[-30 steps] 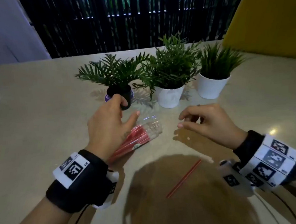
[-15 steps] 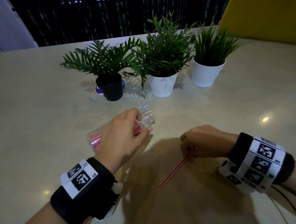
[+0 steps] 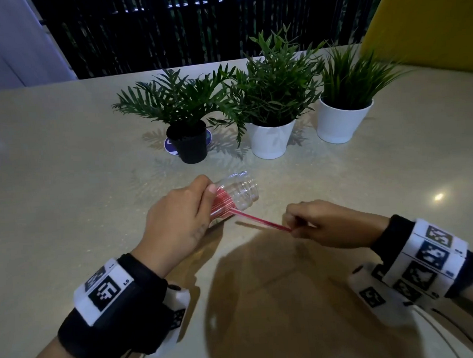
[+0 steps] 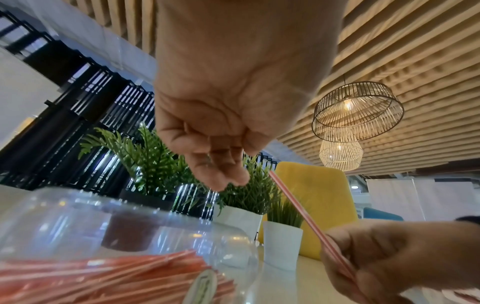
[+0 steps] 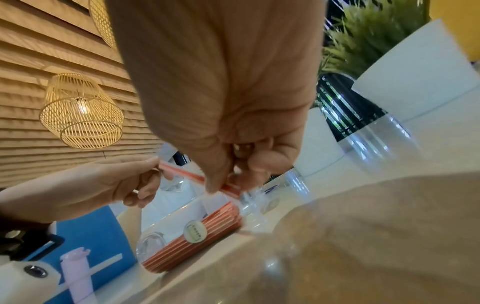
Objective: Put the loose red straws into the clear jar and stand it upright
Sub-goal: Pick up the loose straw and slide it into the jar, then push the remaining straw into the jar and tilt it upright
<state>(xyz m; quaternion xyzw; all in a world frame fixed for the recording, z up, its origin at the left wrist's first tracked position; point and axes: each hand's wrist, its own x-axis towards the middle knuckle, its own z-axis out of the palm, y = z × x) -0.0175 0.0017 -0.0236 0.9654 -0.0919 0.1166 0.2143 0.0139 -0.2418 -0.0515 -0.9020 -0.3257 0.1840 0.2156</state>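
Observation:
A clear jar (image 3: 240, 191) lies on its side on the table, mouth toward the right, with a bundle of red straws (image 3: 222, 205) inside. My left hand (image 3: 182, 218) grips the jar's body from above, thumb on its near side. My right hand (image 3: 299, 223) pinches one end of a loose red straw (image 3: 260, 219), lifted off the table. Its far tip reaches the jar near the mouth; whether it is inside I cannot tell. The left wrist view shows the jar (image 4: 130, 230), the loose straw (image 4: 301, 214) and the right hand (image 4: 389, 259). The jar (image 5: 197, 230) shows in the right wrist view.
Behind the jar stands a row of three potted plants: a black pot (image 3: 190, 147) and two white pots (image 3: 270, 142) (image 3: 342, 121). A yellow chair back (image 3: 427, 15) rises at the far right. The beige table (image 3: 64, 189) stretches bare to the left.
My left hand took hold of the jar. My right hand pinched the straw that lay on the table, lifted it and brought its tip to the jar.

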